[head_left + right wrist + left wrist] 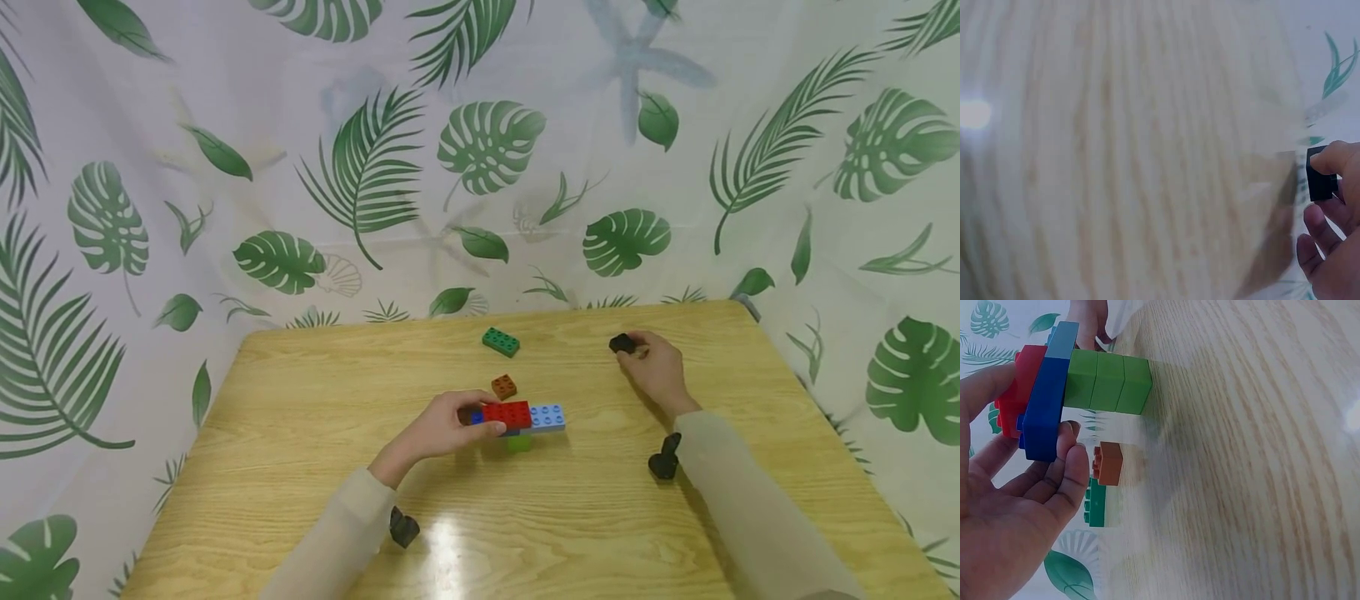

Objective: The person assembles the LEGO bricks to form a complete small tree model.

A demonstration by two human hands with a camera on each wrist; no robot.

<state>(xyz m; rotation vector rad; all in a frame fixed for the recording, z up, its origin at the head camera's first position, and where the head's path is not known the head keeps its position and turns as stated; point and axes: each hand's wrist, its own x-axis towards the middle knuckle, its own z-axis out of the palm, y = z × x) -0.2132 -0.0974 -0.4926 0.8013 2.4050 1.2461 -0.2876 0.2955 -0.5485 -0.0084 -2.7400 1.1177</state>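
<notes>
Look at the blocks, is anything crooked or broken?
Nothing looks broken. The block stack does look top-heavy: its red, dark blue and light blue bricks stick out sideways past the narrow green base, while the left hand grips it. The right hand pinches a black block.

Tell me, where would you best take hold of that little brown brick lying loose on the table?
Probably from above, pinching two opposite side walls of the brown brick. It sits flat, studs up, apart from the green brick and the stack held by the left hand, so its sides look free all round.
</notes>
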